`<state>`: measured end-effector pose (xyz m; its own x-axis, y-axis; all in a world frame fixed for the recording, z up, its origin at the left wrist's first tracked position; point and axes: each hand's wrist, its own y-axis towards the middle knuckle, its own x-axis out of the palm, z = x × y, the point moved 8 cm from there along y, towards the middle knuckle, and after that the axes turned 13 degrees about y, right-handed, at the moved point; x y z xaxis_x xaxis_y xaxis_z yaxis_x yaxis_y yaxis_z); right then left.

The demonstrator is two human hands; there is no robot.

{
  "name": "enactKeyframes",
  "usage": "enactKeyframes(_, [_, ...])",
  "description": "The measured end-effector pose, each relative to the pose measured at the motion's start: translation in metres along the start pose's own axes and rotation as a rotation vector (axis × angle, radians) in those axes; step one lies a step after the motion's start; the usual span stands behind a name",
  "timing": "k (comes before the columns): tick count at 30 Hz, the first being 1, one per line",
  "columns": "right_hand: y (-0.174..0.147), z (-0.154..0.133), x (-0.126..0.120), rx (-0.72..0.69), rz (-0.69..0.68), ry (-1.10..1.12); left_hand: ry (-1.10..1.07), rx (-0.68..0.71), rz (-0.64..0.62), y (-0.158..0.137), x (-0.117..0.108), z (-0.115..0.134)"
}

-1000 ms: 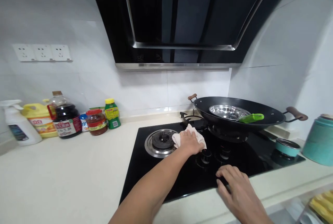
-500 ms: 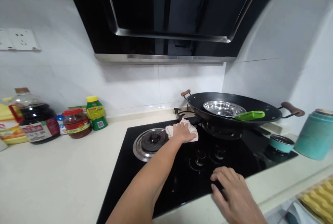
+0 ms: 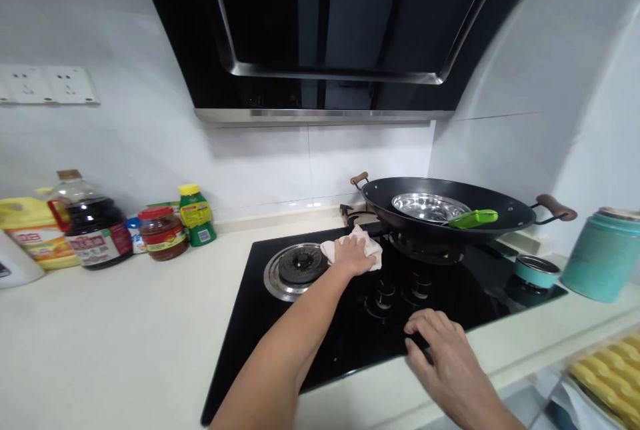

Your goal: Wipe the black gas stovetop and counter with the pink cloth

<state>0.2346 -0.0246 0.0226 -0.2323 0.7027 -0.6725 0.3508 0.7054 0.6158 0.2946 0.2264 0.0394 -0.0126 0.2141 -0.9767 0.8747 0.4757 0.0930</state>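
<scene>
My left hand (image 3: 353, 257) presses a pale cloth (image 3: 373, 247) down on the black glass cooktop (image 3: 330, 350), between the left burner (image 3: 303, 263) and the wok. Its fingers lie over the cloth, which bunches out around them. At the cooktop's front edge rests my right hand (image 3: 445, 353), fingers loosely bent, thumb apart, nothing in it. Two control knobs (image 3: 385, 295) stand between my hands. The large black wok (image 3: 505, 213) sits over the right burner, holding a shiny metal bowl (image 3: 430, 205) and a green-handled utensil (image 3: 473, 218).
A dark sauce bottle (image 3: 95, 223), a red-lidded jar (image 3: 163, 233) and a green bottle (image 3: 197, 215) line the wall at left. A small teal pot (image 3: 537, 273) and a teal canister (image 3: 603, 257) stand at right. The range hood (image 3: 325, 93) overhangs the cooktop.
The view has swung slightly left, bringing more of the left counter and wall sockets into sight. My left hand stays on the cloth; my right hand keeps its place at the cooktop edge.
</scene>
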Motion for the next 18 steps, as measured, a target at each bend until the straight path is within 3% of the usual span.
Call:
enactKeyframes(11, [-0.004, 0.007, 0.004, 0.017, -0.010, -0.013, -0.031, 0.016, 0.052, -0.076, -0.008, 0.016])
enactKeyframes(18, [-0.006, 0.005, 0.003, 0.017, 0.009, -0.047, -0.075, 0.034, 0.089, -0.135, -0.012, 0.002])
